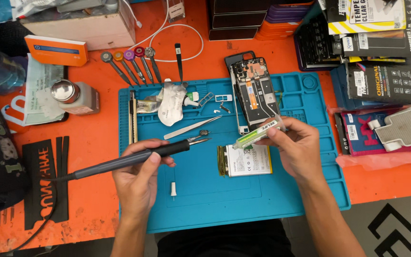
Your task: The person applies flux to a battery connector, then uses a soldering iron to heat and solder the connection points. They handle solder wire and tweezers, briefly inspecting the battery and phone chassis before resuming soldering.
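My left hand (139, 173) grips a dark grey soldering iron (129, 159) by its handle, tip pointing right toward a small dark part (204, 133) on the blue work mat (262, 200). My right hand (297, 147) holds a pale green syringe tube (258, 134), its nozzle aimed left and down above a flat white phone battery (246, 160). An opened phone (255, 93) with bare circuit boards lies on the mat beyond my right hand. Silver tweezers (192, 127) lie just past the iron's tip.
A row of screwdrivers (129, 64) and black tweezers (178, 59) lie on the orange table behind the mat. A squeezed silver tube (171, 102) and a craft knife (132, 116) rest on the mat's left. A small metal-capped bottle (74, 95) stands left; boxed packages (381, 57) pile up right.
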